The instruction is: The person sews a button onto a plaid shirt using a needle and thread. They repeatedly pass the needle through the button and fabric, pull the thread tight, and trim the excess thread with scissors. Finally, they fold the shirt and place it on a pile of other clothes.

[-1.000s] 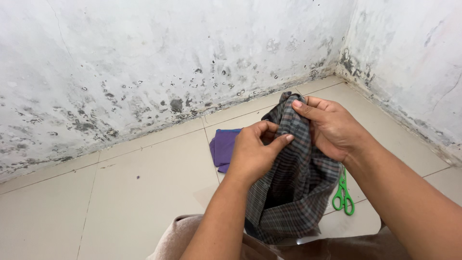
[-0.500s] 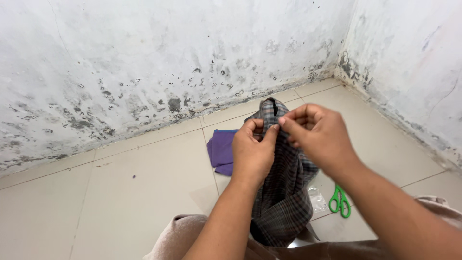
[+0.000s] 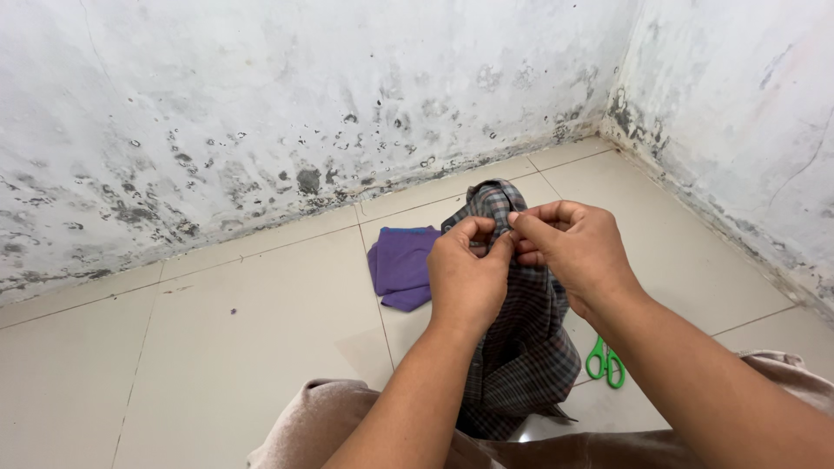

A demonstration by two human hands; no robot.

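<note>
Both hands have drawn together, left hand and right hand pinching the plaid cloth, green scissors below the right grip.

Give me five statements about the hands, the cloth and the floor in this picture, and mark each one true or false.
1. Both hands pinch the checked cloth near its top. True: the left hand and the right hand meet there.
2. The scissors have red handles. False: the handles are green.
3. A purple cloth lies on the tiled floor beyond the left hand. True.
4. The right hand holds the scissors. False: they lie on the floor beside the right forearm, untouched.
5. The purple cloth lies on top of the scissors. False: they lie apart, on opposite sides of the checked cloth.
</note>
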